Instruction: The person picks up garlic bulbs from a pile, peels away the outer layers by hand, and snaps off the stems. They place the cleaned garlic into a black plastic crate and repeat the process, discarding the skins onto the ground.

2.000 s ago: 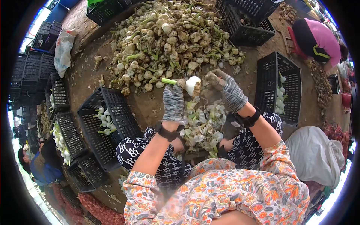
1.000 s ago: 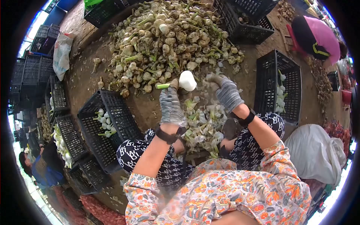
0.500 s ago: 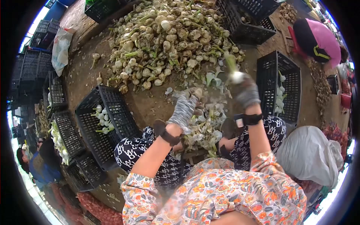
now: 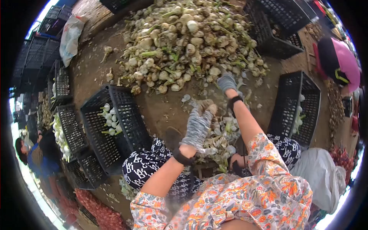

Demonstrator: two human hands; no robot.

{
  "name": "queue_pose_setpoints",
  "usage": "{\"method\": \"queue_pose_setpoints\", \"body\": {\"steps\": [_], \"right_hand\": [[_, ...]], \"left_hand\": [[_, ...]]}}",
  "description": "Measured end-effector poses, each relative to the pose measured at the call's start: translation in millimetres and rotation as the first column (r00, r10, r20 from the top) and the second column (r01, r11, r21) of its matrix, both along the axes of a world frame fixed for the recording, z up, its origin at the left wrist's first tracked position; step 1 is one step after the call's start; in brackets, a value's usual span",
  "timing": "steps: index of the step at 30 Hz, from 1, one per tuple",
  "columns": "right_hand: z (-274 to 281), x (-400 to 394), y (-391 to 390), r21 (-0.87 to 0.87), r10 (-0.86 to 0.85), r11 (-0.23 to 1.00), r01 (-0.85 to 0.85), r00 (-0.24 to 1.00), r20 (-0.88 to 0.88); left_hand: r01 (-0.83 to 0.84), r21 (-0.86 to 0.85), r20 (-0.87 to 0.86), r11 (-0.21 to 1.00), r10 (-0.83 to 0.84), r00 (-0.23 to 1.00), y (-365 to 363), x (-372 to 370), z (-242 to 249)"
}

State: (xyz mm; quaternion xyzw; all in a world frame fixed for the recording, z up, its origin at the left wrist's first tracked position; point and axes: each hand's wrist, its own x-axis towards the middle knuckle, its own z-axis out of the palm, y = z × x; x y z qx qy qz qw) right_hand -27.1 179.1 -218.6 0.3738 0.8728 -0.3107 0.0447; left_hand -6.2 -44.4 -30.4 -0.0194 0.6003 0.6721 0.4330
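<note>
Garlic pile (image 4: 191, 50) lies at 11 o'clock from your nearer right hand (image 4: 227, 83); your left hand (image 4: 199, 122) sits at its 7 o'clock. I can't tell whether either grips anything.

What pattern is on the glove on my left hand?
Mottled grey-and-white streaks on the left glove, with dirty brownish fingertips; the head view shows it best.

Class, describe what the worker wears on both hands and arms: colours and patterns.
The left hand and right hand wear knitted-looking gloves streaked in lighter and darker grey. Fingertip covering is unclear. A black band circles each wrist. The pale floral sleeves, printed with orange and grey, end near the elbows.
</note>
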Motion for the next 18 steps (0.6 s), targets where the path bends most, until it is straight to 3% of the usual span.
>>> {"method": "queue_pose_setpoints", "body": {"steps": [1,2,3,4,5,6,7,9,10,11,12,13,15,16,18], "right_hand": [[-1,-22,-10,0.145,0.044,0.987,-0.076,0.976,0.212],[0,-28,-20,0.306,0.097,0.948,-0.089,0.995,-0.014],[-33,-36,-10,0.239,0.172,0.949,-0.204,0.974,0.149],[-68,-43,5,0.159,0.254,0.937,-0.312,0.918,0.304],[-60,-40,3,0.112,0.206,0.966,-0.234,0.955,0.214],[-63,-35,0,0.174,0.136,0.975,-0.139,0.99,0.03],[-111,-29,23,0.218,0.13,0.964,-0.154,0.984,0.122],[-49,-19,-11,0.031,-0.12,0.993,0.117,0.989,0.089],[-44,-7,-16,-0.266,-0.312,0.923,0.279,0.946,-0.088],[-31,12,-20,-0.693,-0.381,0.695,0.191,0.915,-0.13],[-17,31,-25,-0.944,-0.471,0.299,0.135,0.882,-0.023],[54,32,-51,-0.956,-0.459,0.248,0.154,0.888,0.023],[114,46,-82,-0.965,-0.529,0.233,0.118,0.848,-0.024],[124,56,-90,-0.94,-0.511,0.335,0.064,0.851,-0.124],[140,73,-100,-0.849,-0.452,0.527,-0.038,0.833,-0.319]], "left_hand": [[0.019,-0.044,-0.028,0.999,-0.02,0.999,-2,0,-8],[0.028,-0.09,-0.061,0.996,-0.033,0.998,-1,2,-19],[0.025,-0.138,-0.098,0.99,-0.039,0.994,-1,0,-25],[0.003,-0.1,-0.026,0.995,-0.005,1.0,0,-2,-20],[-0.021,-0.06,0.05,0.998,0.024,0.998,3,-2,-14],[-0.031,-0.081,0.015,0.996,0.032,0.999,4,-3,-23],[-0.091,-0.074,-0.052,0.993,0.087,0.995,4,-2,-22],[-0.076,-0.143,-0.213,0.987,0.044,0.976,4,-1,-38],[-0.099,-0.152,-0.27,0.983,0.056,0.961,3,-1,-39],[-0.119,-0.161,-0.324,0.98,0.061,0.944,2,-1,-39],[-0.137,-0.169,-0.378,0.976,0.064,0.923,1,-2,-40],[-0.099,-0.243,-0.471,0.965,-0.028,0.881,3,0,-43],[-0.045,-0.397,-0.613,0.917,-0.228,0.757,2,1,-48],[0.124,-0.338,-0.347,0.933,-0.246,0.905,-1,-9,-6],[-0.007,-0.196,-0.499,0.981,-0.094,0.862,2,-3,-22]]}}
